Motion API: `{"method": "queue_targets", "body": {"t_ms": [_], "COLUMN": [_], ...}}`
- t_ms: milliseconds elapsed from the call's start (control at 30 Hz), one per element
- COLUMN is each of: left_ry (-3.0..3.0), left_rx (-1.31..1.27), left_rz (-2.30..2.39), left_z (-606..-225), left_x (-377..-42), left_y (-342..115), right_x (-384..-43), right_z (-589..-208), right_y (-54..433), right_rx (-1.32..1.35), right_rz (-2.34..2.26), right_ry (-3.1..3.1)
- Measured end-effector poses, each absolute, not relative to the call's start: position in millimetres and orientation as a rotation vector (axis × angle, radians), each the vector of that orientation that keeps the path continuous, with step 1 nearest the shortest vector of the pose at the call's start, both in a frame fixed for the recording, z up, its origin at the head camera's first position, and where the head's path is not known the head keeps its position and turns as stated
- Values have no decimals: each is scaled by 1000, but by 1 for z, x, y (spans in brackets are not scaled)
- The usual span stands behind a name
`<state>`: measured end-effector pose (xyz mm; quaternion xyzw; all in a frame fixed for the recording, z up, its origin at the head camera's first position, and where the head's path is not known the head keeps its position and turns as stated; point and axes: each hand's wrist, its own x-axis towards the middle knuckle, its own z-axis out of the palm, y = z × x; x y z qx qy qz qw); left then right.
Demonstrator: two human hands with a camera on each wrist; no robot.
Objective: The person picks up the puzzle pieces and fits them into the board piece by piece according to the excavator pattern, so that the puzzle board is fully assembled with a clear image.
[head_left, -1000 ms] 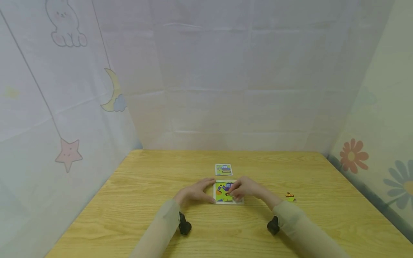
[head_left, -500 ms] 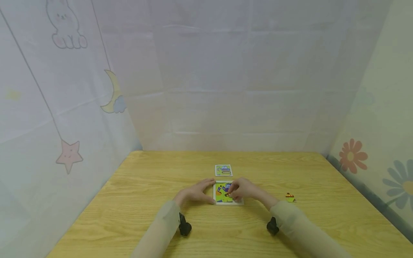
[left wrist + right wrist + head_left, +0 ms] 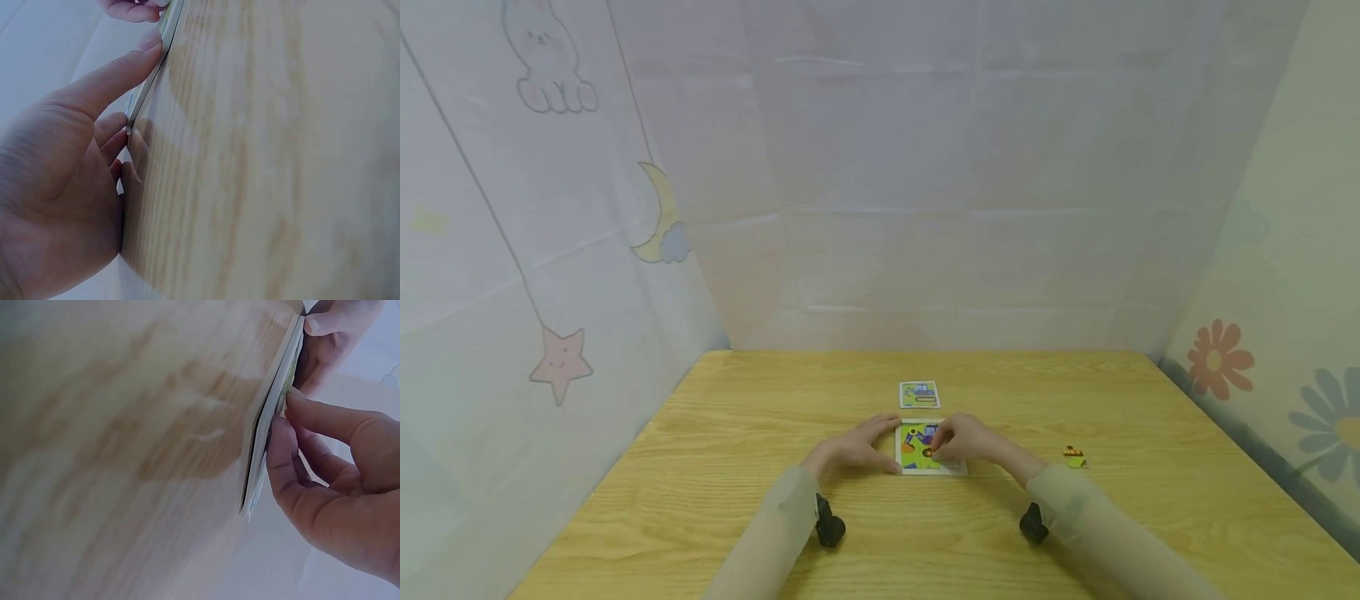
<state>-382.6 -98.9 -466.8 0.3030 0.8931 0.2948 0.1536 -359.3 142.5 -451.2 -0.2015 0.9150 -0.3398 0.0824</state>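
A white-rimmed puzzle board [image 3: 931, 472] with a green and purple digger picture lies flat on the table. My left hand [image 3: 853, 445] rests at its left side, thumb at the near corner and fingertips at the far one. In the left wrist view the thumb [image 3: 119, 74] lies nearly straight against the rim. Over the board's right half, my right hand [image 3: 967, 438] pinches a small puzzle piece, mostly hidden by the fingers. The right wrist view has the curled fingers and thumb [image 3: 331, 419] low at the board's surface.
Behind the board lies a small picture card [image 3: 920, 394] with a similar digger. Loose red, yellow and green puzzle pieces [image 3: 1074, 457] lie to the right. The wooden table [image 3: 760, 392] meets a patterned cloth backdrop [image 3: 880, 250] at the back and sides.
My right hand's fingers have shifted slightly over the board's right half, uncovering a bit more of a dark round detail. The left hand, card and loose pieces stay in place.
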Motion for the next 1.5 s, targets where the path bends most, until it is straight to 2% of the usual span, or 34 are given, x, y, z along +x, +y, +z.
{"method": "queue_targets", "body": {"t_ms": [667,1500], "left_ry": [2559,2568], "left_rx": [885,876], "left_rz": [841,831], "left_z": [-466,-470], "left_x": [-384,-385], "left_y": [-99,-99], "right_x": [-356,-355], "right_z": [-449,-438], "right_y": [143,185], "right_rx": [-537,-722], "right_rz": [-987,-1055], "right_ry": [2741,2718]}}
